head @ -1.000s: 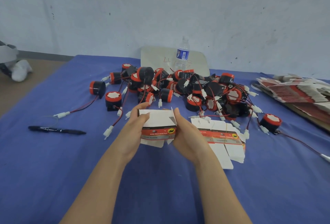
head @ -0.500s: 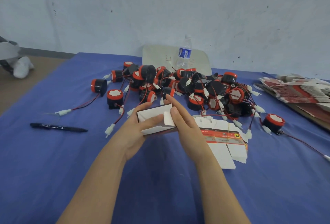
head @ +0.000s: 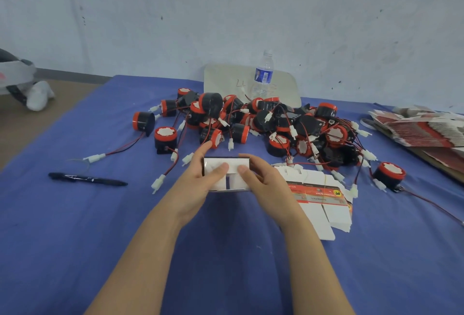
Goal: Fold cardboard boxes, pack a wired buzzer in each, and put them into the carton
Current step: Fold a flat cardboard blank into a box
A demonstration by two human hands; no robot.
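Observation:
A small white cardboard box (head: 234, 181) is held in both hands above the blue table, its white end flaps facing me. My left hand (head: 198, 184) grips its left side, thumb pressing a flap. My right hand (head: 266, 184) grips its right side, thumb on the other flap. Behind the hands lies a heap of black-and-red wired buzzers (head: 266, 123) with red-black leads and white plugs. A few flat unfolded boxes (head: 321, 199) lie just right of my right hand.
A black pen (head: 88, 179) lies at the left on the blue table (head: 75, 239). A water bottle (head: 263, 73) stands at the back before a white board (head: 226, 78). A stack of flat red-and-white boxes (head: 421, 128) sits at the far right. One lone buzzer (head: 388, 175) lies right.
The box has been turned from its printed side to its end facing me. Both thumbs have come onto the end flaps and pressed them inward.

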